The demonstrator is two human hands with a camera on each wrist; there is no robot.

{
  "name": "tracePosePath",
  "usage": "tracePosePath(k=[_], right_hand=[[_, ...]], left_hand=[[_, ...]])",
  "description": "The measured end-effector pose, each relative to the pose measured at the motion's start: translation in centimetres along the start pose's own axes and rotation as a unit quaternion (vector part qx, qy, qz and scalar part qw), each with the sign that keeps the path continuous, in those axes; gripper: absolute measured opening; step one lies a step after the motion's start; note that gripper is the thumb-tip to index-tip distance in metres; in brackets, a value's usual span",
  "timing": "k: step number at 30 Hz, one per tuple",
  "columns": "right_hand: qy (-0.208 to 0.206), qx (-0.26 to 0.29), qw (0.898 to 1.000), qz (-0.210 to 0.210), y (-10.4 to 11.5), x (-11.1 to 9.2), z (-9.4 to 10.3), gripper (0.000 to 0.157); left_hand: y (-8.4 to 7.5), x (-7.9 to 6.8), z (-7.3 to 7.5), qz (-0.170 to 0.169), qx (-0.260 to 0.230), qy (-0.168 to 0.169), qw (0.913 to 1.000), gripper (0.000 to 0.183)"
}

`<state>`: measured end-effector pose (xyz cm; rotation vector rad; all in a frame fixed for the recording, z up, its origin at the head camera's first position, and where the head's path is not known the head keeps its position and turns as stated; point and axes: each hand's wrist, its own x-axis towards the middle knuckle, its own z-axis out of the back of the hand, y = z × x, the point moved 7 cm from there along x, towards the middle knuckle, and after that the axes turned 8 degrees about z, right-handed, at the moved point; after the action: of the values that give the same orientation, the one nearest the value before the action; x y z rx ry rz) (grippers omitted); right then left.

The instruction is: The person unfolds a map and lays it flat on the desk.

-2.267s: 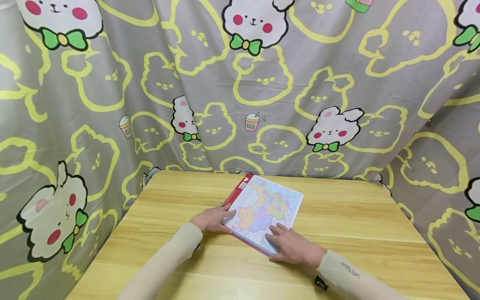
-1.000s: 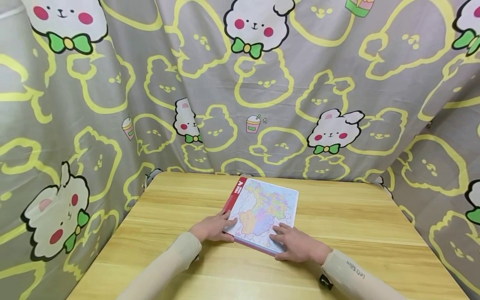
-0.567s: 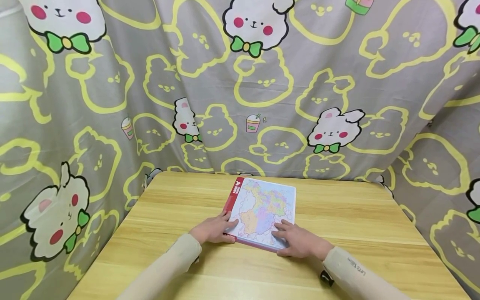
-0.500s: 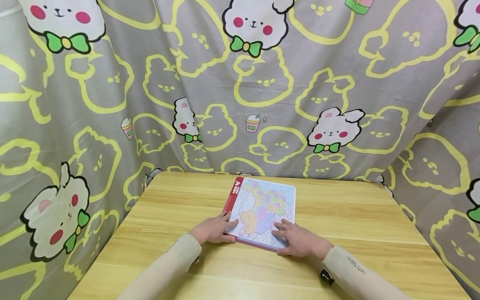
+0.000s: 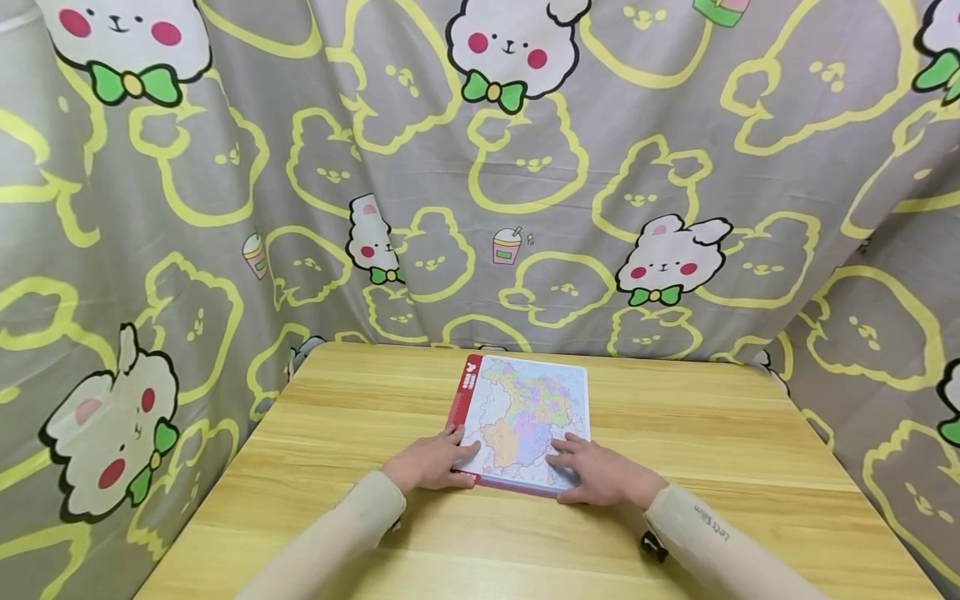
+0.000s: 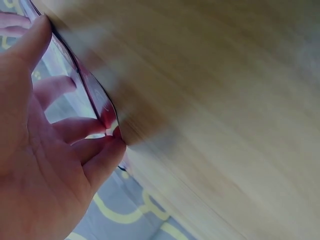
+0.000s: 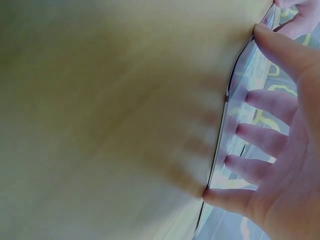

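A flat rectangular map board [image 5: 517, 408], pale blue with a multicoloured map and a red strip down its left side, lies on the wooden table [image 5: 697, 433]. At its near left corner my left hand [image 5: 431, 462] has its thumb at the front edge and its fingers on the top face and left edge. On the near right corner rests my right hand [image 5: 607, 477], thumb against the front edge, fingers spread over the map. The right wrist view shows this hand's fingers [image 7: 262, 137] nearly straight. Seen from the left wrist, the board's side [image 6: 95, 90] is thin and pinkish.
A grey curtain [image 5: 427, 167] with yellow outlines and white rabbits hangs behind the table and along both sides. A dark wrist strap [image 5: 653, 546] shows under the right sleeve [image 5: 705, 525]. The left sleeve [image 5: 337, 533] lies over the table's front left.
The map board has turned counterclockwise between my hands, and its red strip now stands more upright. Its far end has shifted left. Both hands stay at the near corners, the right one slightly farther right.
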<state>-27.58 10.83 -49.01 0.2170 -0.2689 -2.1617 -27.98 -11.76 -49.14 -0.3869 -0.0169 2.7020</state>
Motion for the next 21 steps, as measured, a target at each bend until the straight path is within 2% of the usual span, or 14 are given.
tracePosePath(k=[9, 21], right_hand=[[-0.004, 0.002, 1.0, 0.001, -0.8, 0.4, 0.3, 0.066], [-0.012, -0.001, 1.0, -0.014, -2.1, 1.6, 0.3, 0.064]], left_hand=[[-0.3, 0.0, 0.2, 0.004, -0.003, -0.008, 1.0, 0.066], [0.1, 1.1, -0.3, 0.009, -0.001, -0.014, 0.9999, 0.065]])
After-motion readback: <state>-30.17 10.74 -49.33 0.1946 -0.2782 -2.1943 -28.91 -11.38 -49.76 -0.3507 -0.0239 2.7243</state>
